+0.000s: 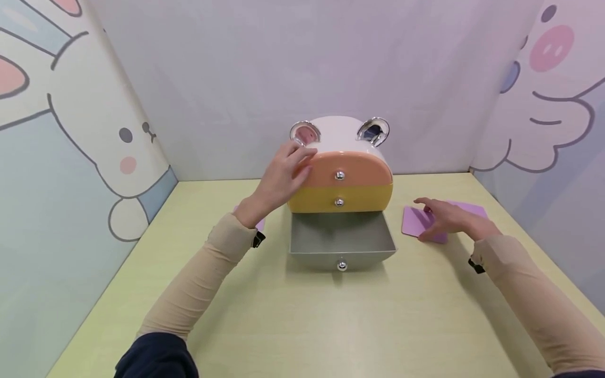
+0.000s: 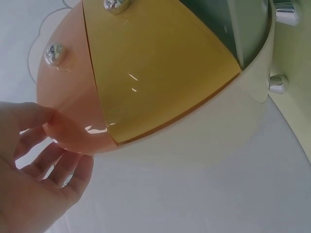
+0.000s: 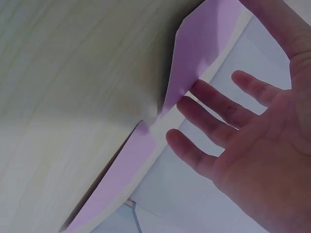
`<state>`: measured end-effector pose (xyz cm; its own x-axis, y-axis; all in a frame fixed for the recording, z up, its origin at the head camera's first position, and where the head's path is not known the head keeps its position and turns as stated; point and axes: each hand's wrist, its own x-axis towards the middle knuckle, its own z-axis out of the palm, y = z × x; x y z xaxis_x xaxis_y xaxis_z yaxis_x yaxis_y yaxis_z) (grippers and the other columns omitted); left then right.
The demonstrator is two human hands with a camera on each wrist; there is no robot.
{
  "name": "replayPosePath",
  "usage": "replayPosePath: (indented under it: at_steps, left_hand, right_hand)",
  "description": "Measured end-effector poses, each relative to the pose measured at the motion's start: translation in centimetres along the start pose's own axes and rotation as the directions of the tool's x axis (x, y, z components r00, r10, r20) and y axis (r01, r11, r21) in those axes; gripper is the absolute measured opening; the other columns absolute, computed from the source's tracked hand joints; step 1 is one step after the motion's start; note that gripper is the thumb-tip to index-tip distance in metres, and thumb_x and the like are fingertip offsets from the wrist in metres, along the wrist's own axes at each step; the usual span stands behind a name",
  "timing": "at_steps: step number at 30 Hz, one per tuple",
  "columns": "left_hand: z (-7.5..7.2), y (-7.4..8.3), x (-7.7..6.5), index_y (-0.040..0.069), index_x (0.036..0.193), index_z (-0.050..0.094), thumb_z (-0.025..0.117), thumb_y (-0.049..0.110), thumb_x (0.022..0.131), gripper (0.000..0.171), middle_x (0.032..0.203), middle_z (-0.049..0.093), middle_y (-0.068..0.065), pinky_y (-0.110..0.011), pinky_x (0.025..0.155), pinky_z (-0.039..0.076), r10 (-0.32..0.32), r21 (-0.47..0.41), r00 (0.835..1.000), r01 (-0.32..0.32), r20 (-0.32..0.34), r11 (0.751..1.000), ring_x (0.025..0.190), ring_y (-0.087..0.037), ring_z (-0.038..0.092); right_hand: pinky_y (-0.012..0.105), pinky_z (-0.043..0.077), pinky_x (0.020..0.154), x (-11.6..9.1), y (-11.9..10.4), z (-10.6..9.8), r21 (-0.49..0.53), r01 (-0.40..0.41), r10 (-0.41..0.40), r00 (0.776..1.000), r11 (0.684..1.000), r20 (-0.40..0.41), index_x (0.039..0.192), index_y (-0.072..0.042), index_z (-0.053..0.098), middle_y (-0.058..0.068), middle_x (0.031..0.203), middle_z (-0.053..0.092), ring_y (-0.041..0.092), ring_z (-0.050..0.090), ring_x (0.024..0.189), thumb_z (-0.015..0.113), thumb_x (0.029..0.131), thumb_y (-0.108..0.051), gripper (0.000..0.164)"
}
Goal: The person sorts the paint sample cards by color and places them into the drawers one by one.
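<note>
A small drawer cabinet with silver round ears (image 1: pixel 373 131) stands at the back middle, its grey bottom drawer (image 1: pixel 312 257) pulled out and bare inside. Above it, the orange drawer (image 1: pixel 364 168) and yellow drawer (image 2: pixel 160 73) are closed. My left hand (image 1: pixel 281 176) holds the cabinet's upper left edge, thumb on the orange front and fingers curved around the side. To the right, my right hand (image 1: pixel 441 218) spans a flat purple card (image 1: pixel 413 220); thumb and fingers meet its opposite edges. In the right wrist view, fingertips (image 3: pixel 187 104) touch the card's edge.
Another purple card (image 1: pixel 472 209) lies just beyond the right hand. Part of a purple piece (image 1: pixel 261 224) shows behind the left wrist. Cartoon-printed walls (image 1: pixel 108 131) bound the pale wooden table (image 1: pixel 302 325) left and right, with a plain wall behind.
</note>
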<state>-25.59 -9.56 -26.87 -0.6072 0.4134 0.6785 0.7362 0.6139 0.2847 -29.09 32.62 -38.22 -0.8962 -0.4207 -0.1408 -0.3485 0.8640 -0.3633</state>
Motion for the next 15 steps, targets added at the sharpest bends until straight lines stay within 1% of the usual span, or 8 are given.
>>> replayPosePath:
  at_steps: [3, 7, 10, 13, 15]
  left_hand:
    - [0.0, -0.1, 0.0, 0.005, 0.119, 0.065, 0.065, 0.009, 0.091, 0.028, 0.106, 0.057, -0.013, -0.038, 0.085, 0.043, -0.002, -0.004, 1.000, 0.002, -0.002, 1.000, 0.101, -0.028, 0.048]
    - [0.0, -0.1, 0.0, 0.005, 0.119, 0.065, 0.065, 0.009, 0.091, 0.028, 0.105, 0.057, -0.012, -0.038, 0.086, 0.042, 0.000, -0.005, 1.000, 0.000, -0.006, 1.000, 0.101, -0.028, 0.048]
    - [0.0, -0.2, -0.1, 0.005, 0.118, 0.065, 0.065, 0.009, 0.091, 0.028, 0.105, 0.057, -0.012, -0.038, 0.085, 0.042, 0.003, -0.004, 1.000, -0.003, -0.010, 1.000, 0.100, -0.028, 0.048]
    - [-0.1, -0.1, -0.1, 0.005, 0.118, 0.065, 0.065, 0.009, 0.091, 0.028, 0.105, 0.057, -0.013, -0.038, 0.085, 0.042, 0.006, -0.005, 1.000, -0.006, -0.012, 1.000, 0.100, -0.028, 0.048]
    - [-0.2, -0.1, -0.1, 0.005, 0.118, 0.065, 0.065, 0.010, 0.091, 0.028, 0.105, 0.057, -0.013, -0.038, 0.086, 0.042, 0.008, -0.004, 1.000, -0.008, -0.012, 1.000, 0.101, -0.029, 0.048]
  right_hand:
    - [0.056, 0.043, 0.095, -0.6, -0.7, -0.3, 0.031, -0.001, 0.002, 1.000, 1.000, -0.029, 0.141, 0.000, 0.035, 0.029, 0.127, 0.052, 0.038, 0.054, 0.111, 0.087, 0.065, -0.043, 0.101]
    - [0.056, 0.041, 0.096, -2.0, -2.2, -1.1, 0.048, 0.039, -0.035, 0.996, 0.998, -0.081, 0.132, 0.001, 0.045, 0.026, 0.125, 0.056, 0.038, 0.053, 0.113, 0.087, 0.065, -0.039, 0.088]
    - [0.055, 0.041, 0.096, -3.1, -3.4, -1.8, 0.031, 0.056, -0.052, 0.993, 0.998, -0.104, 0.126, 0.000, 0.051, 0.022, 0.124, 0.058, 0.037, 0.054, 0.114, 0.088, 0.065, -0.038, 0.080]
    - [0.051, 0.043, 0.092, -4.1, -4.7, -2.5, -0.004, 0.065, -0.065, 0.990, 0.998, -0.121, 0.122, -0.004, 0.055, 0.019, 0.122, 0.060, 0.034, 0.055, 0.111, 0.088, 0.064, -0.040, 0.076]
    - [0.048, 0.043, 0.090, -4.7, -5.5, -2.9, -0.025, 0.085, -0.088, 0.987, 0.996, -0.137, 0.120, -0.005, 0.057, 0.017, 0.120, 0.061, 0.032, 0.056, 0.109, 0.088, 0.063, -0.041, 0.075]
